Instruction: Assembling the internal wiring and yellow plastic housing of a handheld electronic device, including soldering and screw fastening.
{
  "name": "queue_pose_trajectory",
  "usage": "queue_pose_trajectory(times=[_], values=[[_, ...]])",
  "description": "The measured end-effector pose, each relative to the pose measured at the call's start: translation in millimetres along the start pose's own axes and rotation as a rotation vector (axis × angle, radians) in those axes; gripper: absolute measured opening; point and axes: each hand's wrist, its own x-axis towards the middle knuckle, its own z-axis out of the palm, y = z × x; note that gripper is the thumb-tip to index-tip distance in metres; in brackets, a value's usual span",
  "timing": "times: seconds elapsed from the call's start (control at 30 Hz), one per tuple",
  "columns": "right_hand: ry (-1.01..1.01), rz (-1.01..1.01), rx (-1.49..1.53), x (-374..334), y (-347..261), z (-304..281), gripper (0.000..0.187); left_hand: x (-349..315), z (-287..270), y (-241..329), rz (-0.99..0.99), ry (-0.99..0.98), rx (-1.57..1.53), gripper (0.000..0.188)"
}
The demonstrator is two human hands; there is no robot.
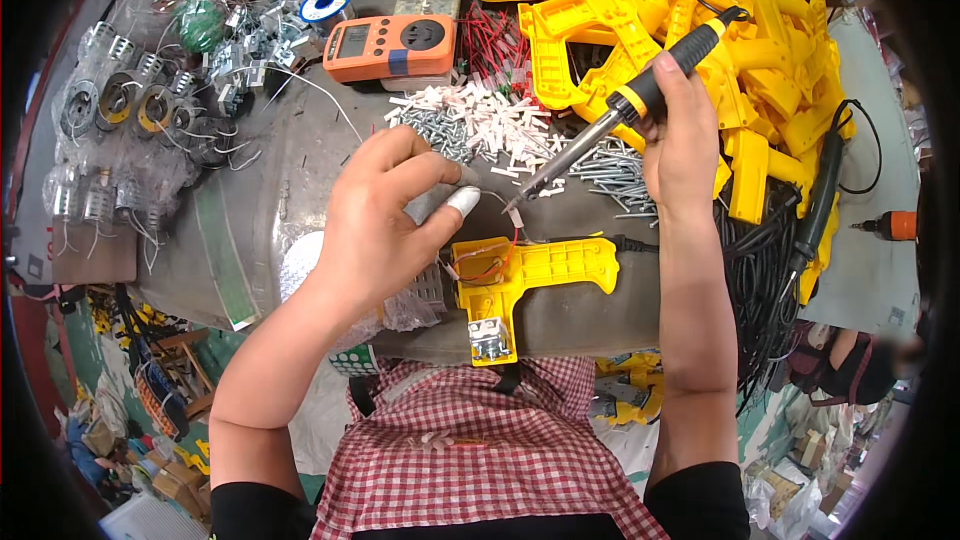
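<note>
My right hand [684,140] grips a soldering iron [640,92] by its black and yellow handle, the metal barrel slanting down to the left. Its tip is close to a small white sleeve [516,218] where thin wires meet. My left hand [380,210], with a white cover on one fingertip, pinches a thin wire [492,194] beside that tip. Below both hands lies a yellow plastic housing half [550,270] shaped like a tool body with a handle. Red and dark wires run inside it, a metal part [489,338] sits at its lower end, and a black cord [632,243] leaves the handle.
Yellow housings [770,80] are heaped at right beside black cords [745,280] and another iron-like tool [820,200]. Screws [440,130], white sleeves [490,120], an orange meter [390,48] and a solder spool [326,5] lie behind. Bagged heating coils [120,110] are at left.
</note>
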Motion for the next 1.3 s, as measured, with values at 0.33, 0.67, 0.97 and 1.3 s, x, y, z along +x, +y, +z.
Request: queue_pose_trajectory(times=[0.33, 0.67, 0.97, 1.3], values=[[-0.039, -0.048, -0.054, 1, 5, -1, 0.023, -1, 2, -1, 0.004, 0.011, 0.044, 0.018], [-0.082, -0.044, -0.134, 2, 2, 0, 0.022, -1, 5, -3, 0.035, 0.01, 0.061, 0.017], [-0.079, -0.025, -0.118, 2, 0, 5, 0.021, -5, 1, -4, 0.002, -0.038, -0.001, 0.016], [-0.259, 0.087, -0.202, -8, 3, 21, 0.027, -10, -20, -2, 0.023, -0.271, -0.063, 0.011]])
